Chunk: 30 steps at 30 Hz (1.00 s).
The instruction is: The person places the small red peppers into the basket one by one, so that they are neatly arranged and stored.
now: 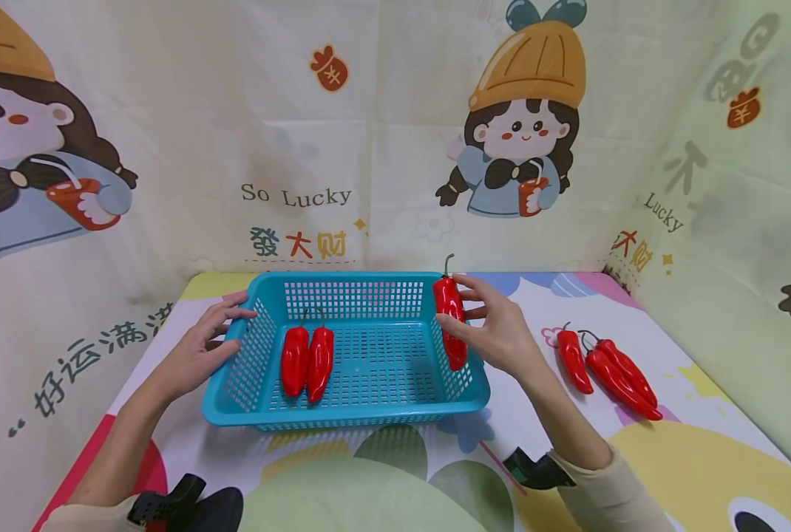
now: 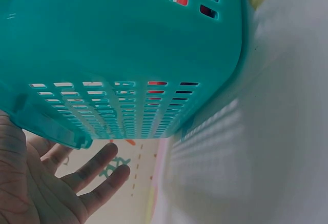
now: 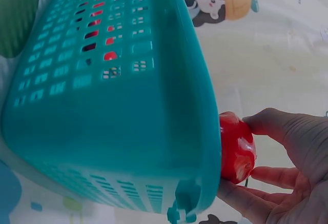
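Observation:
A blue-green plastic basket (image 1: pixel 369 414) with perforated walls stands on the table. Two red chili peppers (image 1: pixel 294 362) lie side by side in its left half. My right hand (image 1: pixel 495 325) pinches a third red pepper (image 1: pixel 453 310) between thumb and fingers, stem up, over the right end of the basket. In the right wrist view that pepper (image 3: pixel 237 149) shows partly behind the rim. My left hand (image 1: pixel 199 347) rests at the basket's left rim, fingers spread and fairly straight; the left wrist view shows some fingers (image 2: pixel 97 167) outside the wall.
Three more red peppers (image 1: pixel 625 380) lie on the patterned table cover to the right of the basket. Behind the table hangs a printed cloth (image 1: pixel 395 133) with cartoon figures; it also covers the sides. Dark straps (image 1: pixel 535 469) sit on both wrists.

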Motion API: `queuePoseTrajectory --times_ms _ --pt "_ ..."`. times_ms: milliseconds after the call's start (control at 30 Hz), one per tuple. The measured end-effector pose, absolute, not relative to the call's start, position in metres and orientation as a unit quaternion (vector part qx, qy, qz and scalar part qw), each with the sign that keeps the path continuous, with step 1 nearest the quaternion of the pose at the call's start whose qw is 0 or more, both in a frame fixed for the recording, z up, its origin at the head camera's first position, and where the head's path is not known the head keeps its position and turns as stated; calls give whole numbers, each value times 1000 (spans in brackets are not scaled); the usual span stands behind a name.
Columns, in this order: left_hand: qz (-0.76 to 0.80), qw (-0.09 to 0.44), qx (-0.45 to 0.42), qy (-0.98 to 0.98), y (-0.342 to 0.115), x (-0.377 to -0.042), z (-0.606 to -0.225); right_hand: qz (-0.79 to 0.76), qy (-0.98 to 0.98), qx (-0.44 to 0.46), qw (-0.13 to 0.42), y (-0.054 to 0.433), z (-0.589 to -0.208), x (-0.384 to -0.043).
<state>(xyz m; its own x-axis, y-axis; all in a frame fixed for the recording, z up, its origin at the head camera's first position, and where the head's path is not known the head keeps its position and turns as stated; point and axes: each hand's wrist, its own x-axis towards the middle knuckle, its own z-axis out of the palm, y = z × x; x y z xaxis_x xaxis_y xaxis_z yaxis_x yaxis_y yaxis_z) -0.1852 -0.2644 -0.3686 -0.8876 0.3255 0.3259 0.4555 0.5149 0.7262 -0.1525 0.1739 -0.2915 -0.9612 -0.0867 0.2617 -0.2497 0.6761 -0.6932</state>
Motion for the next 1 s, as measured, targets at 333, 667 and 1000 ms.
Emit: queuePoseTrajectory --times_ms 333,667,1000 --pt "-439 77 -226 -866 -264 -186 -369 392 -906 115 109 158 -290 -154" --pt "-439 78 -227 -866 -265 -186 -368 393 -903 130 113 142 -289 -157" --pt "-438 73 -225 -867 -265 -186 -369 406 -898 143 88 126 -289 -161"
